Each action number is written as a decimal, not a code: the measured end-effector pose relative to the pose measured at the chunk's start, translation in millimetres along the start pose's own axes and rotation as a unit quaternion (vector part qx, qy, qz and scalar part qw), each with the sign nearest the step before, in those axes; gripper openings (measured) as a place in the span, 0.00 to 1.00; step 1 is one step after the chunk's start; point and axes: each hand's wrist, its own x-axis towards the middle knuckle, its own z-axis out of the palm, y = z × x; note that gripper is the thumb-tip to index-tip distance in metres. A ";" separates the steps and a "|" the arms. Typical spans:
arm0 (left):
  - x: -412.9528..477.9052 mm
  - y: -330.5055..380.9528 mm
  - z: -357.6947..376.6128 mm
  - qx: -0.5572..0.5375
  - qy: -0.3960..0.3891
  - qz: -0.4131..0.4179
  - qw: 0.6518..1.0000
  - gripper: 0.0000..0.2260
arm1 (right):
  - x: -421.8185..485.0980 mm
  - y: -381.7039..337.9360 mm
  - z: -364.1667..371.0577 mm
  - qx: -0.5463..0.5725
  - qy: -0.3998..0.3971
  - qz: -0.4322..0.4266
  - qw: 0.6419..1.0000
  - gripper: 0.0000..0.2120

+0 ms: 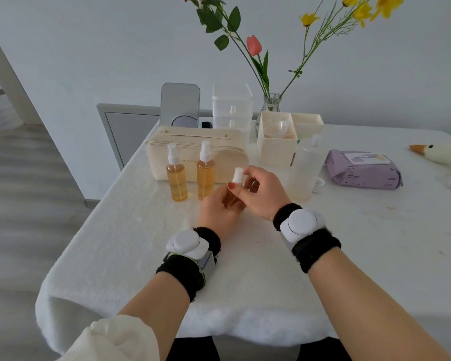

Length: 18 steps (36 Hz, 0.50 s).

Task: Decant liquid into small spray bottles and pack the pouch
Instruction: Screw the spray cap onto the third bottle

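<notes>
Two small spray bottles [177,175] [206,171] filled with amber liquid stand upright in front of a cream pouch [227,158]. A third small bottle [232,198] sits between my hands, mostly hidden. My left hand [219,209] grips its body. My right hand [258,194] pinches its white spray head [238,175]. A large translucent bottle [303,173] with a little amber liquid at its bottom stands to the right of my hands.
A cream organiser box [276,147], clear drawers [232,108], a mirror stand [180,105] and a vase of flowers [270,105] line the back. A purple wipes pack [362,169] and a plush goose [440,155] lie right. A small white ring [319,182] lies by the large bottle.
</notes>
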 end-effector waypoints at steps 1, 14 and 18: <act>-0.9 0.3 0.3 -0.013 -0.008 0.004 1.000 0.06 | 0.0 -0.6 -0.6 0.009 0.002 -0.002 1.000 0.15; -2.7 -0.1 -1.6 -0.046 0.001 0.005 0.999 0.10 | -0.3 -4.8 11.4 0.032 0.042 0.013 0.999 0.09; -3.3 -0.7 -0.4 -0.037 0.011 -0.005 0.999 0.09 | -1.3 -3.3 15.6 0.035 0.059 0.024 0.997 0.08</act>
